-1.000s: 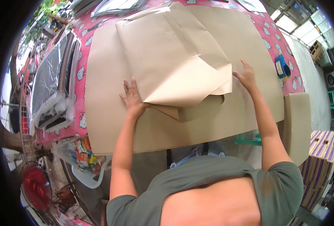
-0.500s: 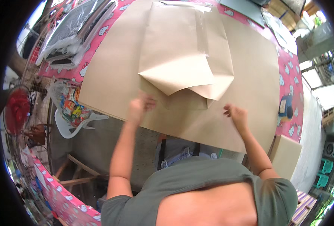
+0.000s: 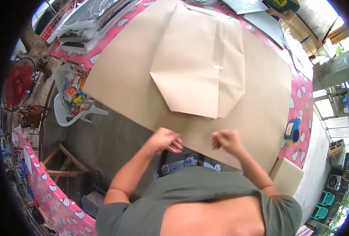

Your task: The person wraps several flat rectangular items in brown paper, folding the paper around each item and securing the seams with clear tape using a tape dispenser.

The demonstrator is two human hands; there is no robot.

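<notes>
A large brown paper bag (image 3: 190, 59) lies on a wide sheet of brown paper (image 3: 119, 78) spread over the table. Clear tape (image 3: 218, 49) runs down the right part of the bag. Its near end is folded in at both corners, giving a tapered shape with a short straight edge. My left hand (image 3: 165, 141) hovers by the near edge of the sheet, fingers loosely bent and holding nothing. To its right, my right hand (image 3: 226, 142) is also over that edge, loosely curled and visibly empty. Neither hand touches the bag.
A blue tape roll (image 3: 291, 131) sits on the pink patterned tablecloth (image 3: 300, 106) at right. Plastic-wrapped items (image 3: 82, 29) lie far left. A white chair (image 3: 60, 112) holds a bag of colourful packets (image 3: 75, 94). A person (image 3: 286, 8) is at the far right corner.
The bag's near end, raised and gaping before, now lies flat with its corners folded in. Both my hands have come closer to my body and to each other.
</notes>
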